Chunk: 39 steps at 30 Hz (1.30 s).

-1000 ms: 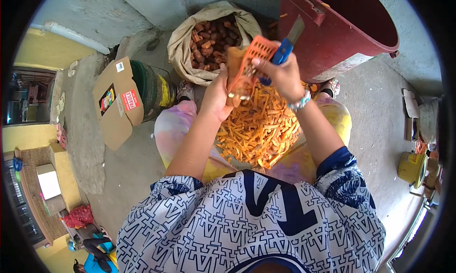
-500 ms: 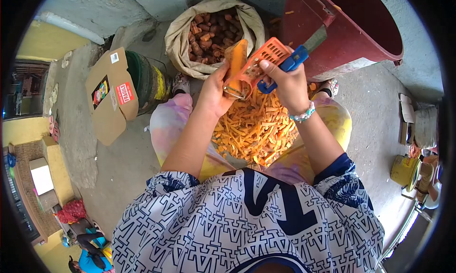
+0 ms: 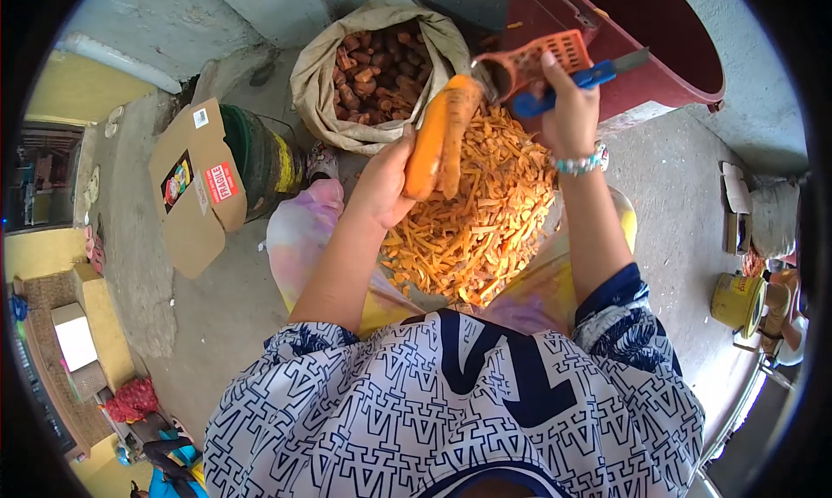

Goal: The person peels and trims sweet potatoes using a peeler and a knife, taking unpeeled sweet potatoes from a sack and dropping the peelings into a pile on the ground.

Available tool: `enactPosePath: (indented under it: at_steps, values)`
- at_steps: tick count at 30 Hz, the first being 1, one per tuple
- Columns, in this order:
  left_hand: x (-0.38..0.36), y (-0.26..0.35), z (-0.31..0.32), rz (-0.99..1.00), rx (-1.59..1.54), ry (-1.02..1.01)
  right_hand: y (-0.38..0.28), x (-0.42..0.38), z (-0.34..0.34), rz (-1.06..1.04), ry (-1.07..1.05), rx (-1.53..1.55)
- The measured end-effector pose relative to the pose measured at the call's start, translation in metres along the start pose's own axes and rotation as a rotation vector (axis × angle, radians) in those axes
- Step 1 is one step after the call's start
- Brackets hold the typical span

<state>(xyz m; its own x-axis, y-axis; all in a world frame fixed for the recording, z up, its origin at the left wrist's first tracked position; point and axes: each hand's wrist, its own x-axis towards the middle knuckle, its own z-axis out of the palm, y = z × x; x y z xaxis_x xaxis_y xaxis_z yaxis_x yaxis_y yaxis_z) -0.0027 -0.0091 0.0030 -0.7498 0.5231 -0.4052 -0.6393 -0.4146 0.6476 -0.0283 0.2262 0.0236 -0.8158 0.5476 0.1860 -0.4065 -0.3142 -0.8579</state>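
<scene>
My left hand (image 3: 387,184) is closed around the lower part of a thick, mostly peeled carrot (image 3: 425,151), which stands tilted up. A strip of peel (image 3: 453,147) hangs along its right side. In my right hand (image 3: 572,121) are an orange slotted peeler (image 3: 559,52) and a blue-handled knife (image 3: 593,76), whose blade points right. The peeler's head is at the carrot's top end; whether it touches cannot be told. Below both hands lies a heap of orange peelings (image 3: 485,229) between my legs.
An open cloth sack (image 3: 314,91) of unpeeled carrots stands ahead. To its right is a large red bin (image 3: 542,21). At left, a cardboard box (image 3: 195,195) leans by a green bucket (image 3: 251,143). A yellow bucket (image 3: 737,303) and a person (image 3: 789,316) are far right.
The peeler and knife have moved from across the carrot's lower end up and right to its top. A peel strip now hangs along the carrot. My left hand has shifted slightly.
</scene>
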Motion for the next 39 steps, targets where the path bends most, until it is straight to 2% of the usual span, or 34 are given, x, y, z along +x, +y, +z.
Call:
enactPosePath:
  at_steps: [2, 5, 7, 11, 13, 14, 16, 18, 20, 22, 23, 24, 25, 26, 28, 29, 32, 35, 37, 39]
  values:
    - [0.010, -0.006, -0.010, 0.002, -0.008, -0.016, -0.012, -0.033, 0.014, 0.141, -0.120, -0.085]
    - [0.010, -0.007, -0.003, 0.008, -0.059, -0.065, -0.015, -0.068, 0.029, 0.236, -0.152, -0.126]
    - [0.001, 0.001, 0.031, 0.019, -0.181, 0.194, -0.013, -0.079, 0.031, 0.240, -0.203, -0.191]
    - [0.003, -0.009, 0.021, 0.063, -0.174, 0.159, -0.003, -0.080, 0.029, 0.239, -0.195, -0.209]
    - [0.006, -0.017, 0.003, 0.068, 0.008, -0.018, 0.003, -0.048, 0.017, 0.165, -0.155, -0.293]
    - [0.003, -0.016, 0.004, 0.064, 0.010, -0.019, 0.006, -0.028, 0.010, 0.092, -0.120, -0.376]
    - [-0.004, -0.011, 0.009, 0.029, 0.061, 0.053, 0.004, 0.009, 0.005, -0.012, 0.018, -0.171]
    - [-0.013, -0.005, 0.013, 0.045, 0.128, 0.048, 0.004, 0.025, -0.007, -0.023, 0.118, -0.194]
    - [-0.015, -0.002, 0.011, 0.059, 0.188, 0.040, 0.004, 0.020, -0.012, -0.028, 0.109, -0.165]
    - [-0.013, -0.006, 0.003, 0.249, 0.473, -0.040, -0.011, -0.012, 0.010, 0.047, 0.014, -0.133]
    - [-0.014, -0.006, 0.005, 0.249, 0.469, -0.040, -0.016, -0.031, 0.027, 0.096, 0.029, -0.152]
    - [-0.015, -0.005, 0.008, 0.288, 0.620, -0.031, -0.020, -0.047, 0.037, 0.146, 0.046, -0.169]
    - [-0.017, -0.005, 0.010, 0.325, 0.773, -0.024, -0.015, -0.056, 0.032, 0.150, -0.050, -0.277]
    - [-0.017, -0.007, 0.011, 0.322, 0.775, -0.026, -0.010, -0.050, 0.026, 0.150, -0.045, -0.276]
    - [-0.020, -0.010, 0.012, 0.396, 0.846, -0.012, 0.001, -0.018, 0.003, 0.125, 0.183, -0.210]
    - [-0.019, -0.013, 0.007, 0.425, 0.806, -0.037, 0.007, 0.000, -0.014, 0.010, 0.286, -0.227]
    - [-0.023, -0.011, 0.007, 0.464, 0.771, 0.009, -0.014, 0.007, -0.026, 0.057, 0.256, -0.032]
    - [-0.023, -0.013, 0.005, 0.445, 0.790, 0.030, -0.023, -0.037, 0.009, 0.127, -0.004, -0.207]
    - [-0.025, -0.013, 0.010, 0.409, 0.764, -0.004, -0.016, -0.058, 0.030, 0.194, 0.014, -0.148]
    - [-0.026, -0.013, 0.011, 0.366, 0.743, -0.041, 0.001, -0.047, 0.013, 0.184, 0.084, -0.096]
